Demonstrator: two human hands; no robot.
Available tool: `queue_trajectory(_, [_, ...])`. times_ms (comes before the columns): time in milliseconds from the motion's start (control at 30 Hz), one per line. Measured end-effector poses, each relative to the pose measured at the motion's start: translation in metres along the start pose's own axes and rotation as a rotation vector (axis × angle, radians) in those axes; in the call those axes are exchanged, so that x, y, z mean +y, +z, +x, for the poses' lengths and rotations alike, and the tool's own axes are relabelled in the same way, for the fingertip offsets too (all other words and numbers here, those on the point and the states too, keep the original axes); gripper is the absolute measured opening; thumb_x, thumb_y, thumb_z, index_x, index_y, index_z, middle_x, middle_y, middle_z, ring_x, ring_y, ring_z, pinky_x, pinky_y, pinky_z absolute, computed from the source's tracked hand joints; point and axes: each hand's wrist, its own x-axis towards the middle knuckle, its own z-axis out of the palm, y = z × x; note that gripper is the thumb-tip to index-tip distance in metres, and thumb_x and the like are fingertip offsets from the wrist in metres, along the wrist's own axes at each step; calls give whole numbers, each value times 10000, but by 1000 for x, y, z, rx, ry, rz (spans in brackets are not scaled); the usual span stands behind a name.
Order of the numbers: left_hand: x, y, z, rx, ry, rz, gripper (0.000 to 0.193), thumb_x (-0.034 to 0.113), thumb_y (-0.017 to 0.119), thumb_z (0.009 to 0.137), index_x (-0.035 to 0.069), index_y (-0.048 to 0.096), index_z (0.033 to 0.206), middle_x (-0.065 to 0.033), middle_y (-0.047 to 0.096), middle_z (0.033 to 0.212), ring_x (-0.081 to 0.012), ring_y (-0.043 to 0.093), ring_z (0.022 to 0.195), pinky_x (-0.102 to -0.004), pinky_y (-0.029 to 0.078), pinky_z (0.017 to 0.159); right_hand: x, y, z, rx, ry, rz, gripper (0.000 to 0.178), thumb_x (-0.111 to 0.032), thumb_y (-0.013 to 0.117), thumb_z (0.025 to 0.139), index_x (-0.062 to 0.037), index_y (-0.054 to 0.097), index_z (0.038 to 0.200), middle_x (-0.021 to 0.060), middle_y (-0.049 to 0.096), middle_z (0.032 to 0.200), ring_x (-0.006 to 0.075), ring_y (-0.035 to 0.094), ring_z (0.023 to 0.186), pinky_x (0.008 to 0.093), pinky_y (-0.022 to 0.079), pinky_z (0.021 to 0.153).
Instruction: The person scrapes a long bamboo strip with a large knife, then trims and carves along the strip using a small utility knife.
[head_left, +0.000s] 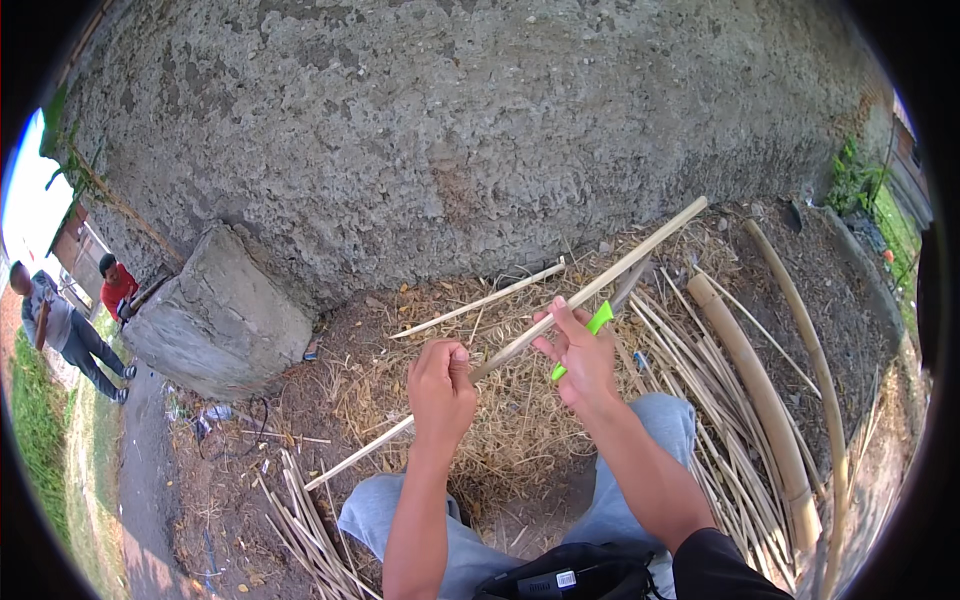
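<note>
A long pale bamboo strip (640, 249) slants across in front of me, its low end at the left and its high end at the right. My left hand (441, 390) is closed in a fist around its lower part. Farther up, my right hand (583, 362) grips a knife with a bright green handle (600, 318), and its fingers touch the strip. A grey blade seems to extend up and right from the handle, below the strip. Curly bamboo shavings (510, 410) lie on the ground between my knees.
A rough grey wall (480, 140) rises ahead, with a concrete block (225, 300) at left. Split strips (715, 400), a thick bamboo pole (755, 400) and a curved pole (815, 350) lie at right. More strips (310, 530) lie lower left. Two people (75, 320) are beyond the block.
</note>
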Motion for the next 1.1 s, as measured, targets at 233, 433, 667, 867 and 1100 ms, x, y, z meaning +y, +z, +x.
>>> queue_trajectory(233, [-3, 5, 2, 107, 265, 149, 203, 130, 692, 890, 27, 682, 1065, -145, 670, 1051, -335, 653, 911, -411, 508, 781, -1, -1, 4, 23, -10, 22, 265, -226, 709, 939, 18, 634, 1008, -9, 510, 689, 185, 676, 959, 432, 568, 875])
queue_trajectory(433, [-5, 7, -1, -18, 368, 136, 217, 9, 733, 825, 19, 695, 1039, -126, 688, 1039, -298, 686, 926, -384, 539, 796, -2, -3, 4, 34, -27, -5, 224, -228, 707, 940, -14, 643, 960, -25, 495, 646, 151, 679, 913, 403, 571, 864])
queue_trajectory(667, [-12, 18, -2, 36, 340, 99, 114, 56, 723, 832, 56, 693, 942, -70, 692, 918, -274, 681, 705, -358, 530, 584, -2, -3, 2, 2, -17, 19, 225, -237, 703, 943, -19, 654, 918, -17, 524, 630, 65, 576, 662, 382, 570, 842])
queue_trajectory(867, [-7, 22, -1, 84, 379, 87, 149, -71, 650, 776, 43, 636, 871, -57, 669, 919, -272, 680, 705, -363, 517, 571, 0, -1, -1, -14, -24, -9, 245, -269, 674, 959, -29, 636, 990, 103, 684, 899, 26, 445, 521, 322, 572, 750])
queue_trajectory(1100, [1, 27, -7, 62, 275, 184, 224, -159, 566, 716, 20, 556, 850, -67, 620, 954, -267, 660, 676, -375, 492, 546, 3, 2, -7, -15, -40, -11, 253, -252, 673, 961, -5, 633, 992, 57, 608, 727, 95, 632, 734, 346, 582, 770])
